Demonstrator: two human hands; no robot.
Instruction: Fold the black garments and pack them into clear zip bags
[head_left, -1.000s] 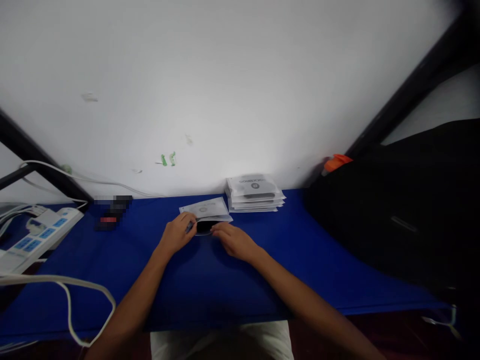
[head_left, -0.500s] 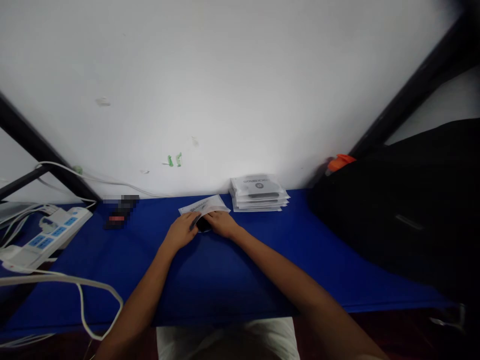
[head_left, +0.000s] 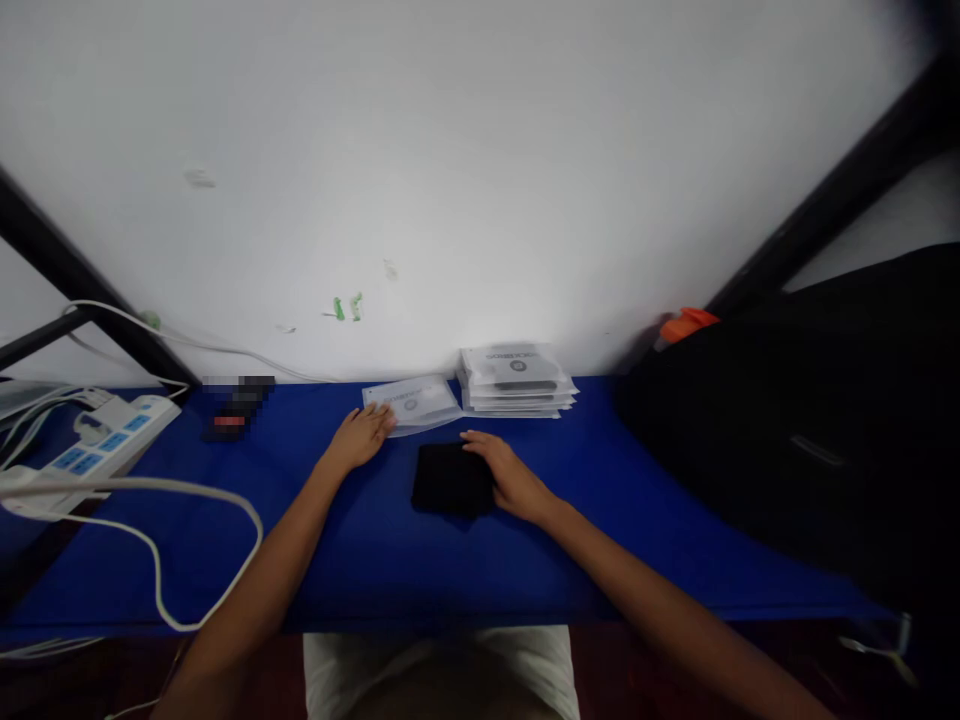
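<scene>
My left hand (head_left: 364, 437) lies with fingers stretched over the lower left edge of a flat, translucent white plastic bag (head_left: 424, 400) with dark printing. Below and to the right of this bag, a black folded cloth (head_left: 448, 480) rests on the blue surface. My right hand (head_left: 514, 478) grips its right side, with the fingertips over the upper right corner; the thumb is hard to make out. Just right of the single bag stands a stack of similar printed plastic bags (head_left: 517, 375), with something dark showing inside the top one.
A white power strip (head_left: 112, 445) with cables is on the left, and a white cord (head_left: 259, 535) loops near my left forearm. A dark, partly pixelated object (head_left: 236, 415) lies by the wall. A large black bag (head_left: 787, 430) fills the right side.
The black cloth has come out of the plastic bag and sits nearer me, with my right hand. The plastic bag now lies flat under my left hand.
</scene>
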